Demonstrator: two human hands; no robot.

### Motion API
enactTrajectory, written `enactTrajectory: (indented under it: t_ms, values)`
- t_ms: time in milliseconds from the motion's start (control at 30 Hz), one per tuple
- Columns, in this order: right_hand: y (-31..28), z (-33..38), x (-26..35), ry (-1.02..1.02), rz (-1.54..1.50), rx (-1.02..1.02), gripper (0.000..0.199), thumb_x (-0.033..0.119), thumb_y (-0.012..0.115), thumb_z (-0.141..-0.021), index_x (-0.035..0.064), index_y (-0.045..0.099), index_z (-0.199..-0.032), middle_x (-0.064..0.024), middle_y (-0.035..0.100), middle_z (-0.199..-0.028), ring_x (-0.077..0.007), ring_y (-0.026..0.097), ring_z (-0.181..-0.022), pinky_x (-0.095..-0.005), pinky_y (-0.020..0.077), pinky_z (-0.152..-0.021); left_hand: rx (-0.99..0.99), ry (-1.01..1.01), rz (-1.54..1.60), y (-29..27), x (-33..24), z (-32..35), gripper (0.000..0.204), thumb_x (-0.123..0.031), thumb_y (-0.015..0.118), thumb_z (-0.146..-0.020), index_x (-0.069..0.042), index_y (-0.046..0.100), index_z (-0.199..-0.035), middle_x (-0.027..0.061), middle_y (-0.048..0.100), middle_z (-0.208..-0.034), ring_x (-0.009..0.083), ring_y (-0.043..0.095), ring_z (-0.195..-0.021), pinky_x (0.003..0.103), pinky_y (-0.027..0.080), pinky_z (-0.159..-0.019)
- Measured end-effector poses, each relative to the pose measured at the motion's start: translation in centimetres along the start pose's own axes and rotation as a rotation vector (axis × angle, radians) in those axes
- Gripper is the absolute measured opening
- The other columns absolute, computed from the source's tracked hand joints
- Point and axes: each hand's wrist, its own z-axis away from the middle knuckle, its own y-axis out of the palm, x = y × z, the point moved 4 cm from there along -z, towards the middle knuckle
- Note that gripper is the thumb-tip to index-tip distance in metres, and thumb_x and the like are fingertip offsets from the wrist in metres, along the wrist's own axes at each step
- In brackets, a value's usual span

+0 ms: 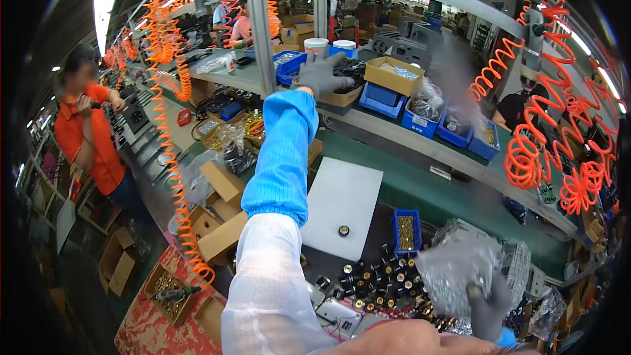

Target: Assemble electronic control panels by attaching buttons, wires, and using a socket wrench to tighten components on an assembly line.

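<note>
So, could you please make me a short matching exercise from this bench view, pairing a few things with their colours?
Things:
1. sleeve cover on the left forearm
2. coiled air hoses
3. flat board on the bench
4. gloves on the hands, left hand, right hand

Colours:
A. grey
B. orange
C. blue
D. white

Pairs: 1-C, 2-B, 3-D, 4-A

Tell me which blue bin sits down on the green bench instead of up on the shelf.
The small blue bin of brass screws, beside the white board; the other bins sit on the shelf.
</note>
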Motion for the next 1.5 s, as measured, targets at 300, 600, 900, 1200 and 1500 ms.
enactTrajectory:
  t_ms: [300,600,900,1200,1500]
  values:
    - [-0.5,4.0,-7.1,0.408,0.230,-0.033,0.036,0.017,0.067,-0.092,0.0025,0.058,-0.123,-0.0143,0.064,-0.111,-0.0256,0.061,-0.097,-0.0377,0.0482,-0.085,0.219,0.440,-0.116,12.0,1.3,-12.5,0.064,-0.054,0.048,-0.092,-0.030,0.034,-0.151,0.0089,0.031,-0.158,0.0364,0.021,-0.147,0.049,0.026,-0.116]
    - [0.2,6.5,-11.4,0.751,0.080,-0.091,0.053,0.018,0.070,-0.092,-0.0030,0.052,-0.136,-0.0160,0.062,-0.124,-0.0232,0.057,-0.110,-0.0329,0.0446,-0.097,0.305,0.268,-0.159,10.4,0.7,-10.4,0.045,-0.047,0.046,-0.097,-0.032,0.051,-0.139,0.0120,0.051,-0.138,0.0339,0.047,-0.130,0.042,0.038,-0.108]
    - [0.5,8.0,-12.8,0.773,0.007,-0.149,0.050,0.018,0.066,-0.096,-0.0045,0.050,-0.137,-0.0156,0.062,-0.123,-0.0222,0.058,-0.107,-0.0349,0.0463,-0.090,0.334,0.280,0.021,6.8,2.7,-7.1,0.050,-0.048,0.057,-0.092,-0.022,0.056,-0.134,0.0109,0.052,-0.139,0.0305,0.048,-0.129,0.040,0.038,-0.108]
    - [2.2,8.1,-16.0,0.891,-0.202,-0.040,0.051,0.024,0.067,-0.095,-0.0029,0.050,-0.135,-0.0136,0.062,-0.122,-0.0220,0.056,-0.106,-0.0358,0.0458,-0.090,0.610,0.088,0.374,9.7,4.4,-8.4,0.067,-0.026,0.072,-0.085,-0.018,0.045,-0.146,0.0117,0.060,-0.127,0.0227,0.057,-0.113,0.035,0.048,-0.093]
    - [4.4,7.4,-18.0,0.839,0.084,0.163,0.048,0.029,0.067,-0.095,0.0019,0.052,-0.133,-0.0100,0.062,-0.119,-0.0196,0.055,-0.104,-0.0350,0.0454,-0.089,0.338,0.199,0.016,10.8,5.2,-8.9,0.073,-0.042,0.073,-0.074,-0.024,0.050,-0.141,0.0167,0.051,-0.138,0.0353,0.058,-0.119,0.043,0.047,-0.100]
